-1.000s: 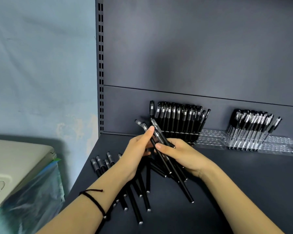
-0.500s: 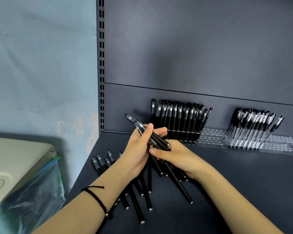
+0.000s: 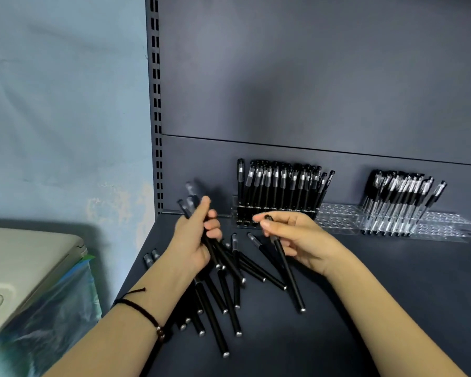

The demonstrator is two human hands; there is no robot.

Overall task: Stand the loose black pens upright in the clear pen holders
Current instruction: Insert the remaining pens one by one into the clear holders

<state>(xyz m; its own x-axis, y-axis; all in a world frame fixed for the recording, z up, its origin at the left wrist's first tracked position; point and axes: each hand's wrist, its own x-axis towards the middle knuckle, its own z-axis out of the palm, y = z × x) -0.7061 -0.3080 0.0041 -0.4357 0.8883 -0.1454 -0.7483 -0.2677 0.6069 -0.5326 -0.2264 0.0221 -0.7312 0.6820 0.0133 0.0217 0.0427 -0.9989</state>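
Several loose black pens (image 3: 230, 297) lie in a heap on the dark shelf (image 3: 365, 308). My left hand (image 3: 193, 240) is closed around a bundle of black pens (image 3: 191, 198) whose capped ends stick up past my fingers. My right hand (image 3: 297, 238) pinches a single black pen (image 3: 290, 278) near its cap, its tip slanting down toward me. Behind, a clear pen holder (image 3: 337, 217) carries a row of upright pens (image 3: 280, 186) at its left end. A second clear holder (image 3: 443, 227) to the right holds another upright group (image 3: 400, 198).
The grey back panel (image 3: 310, 77) rises right behind the holders. A slotted upright (image 3: 155, 104) marks the shelf's left edge. Left of the shelf stands a beige object (image 3: 25, 262) over blue plastic wrap (image 3: 52, 317), against a pale blue wall.
My hands have drawn apart. The left one keeps the bundle and has shifted left; the right one has pulled a single pen out to the right.
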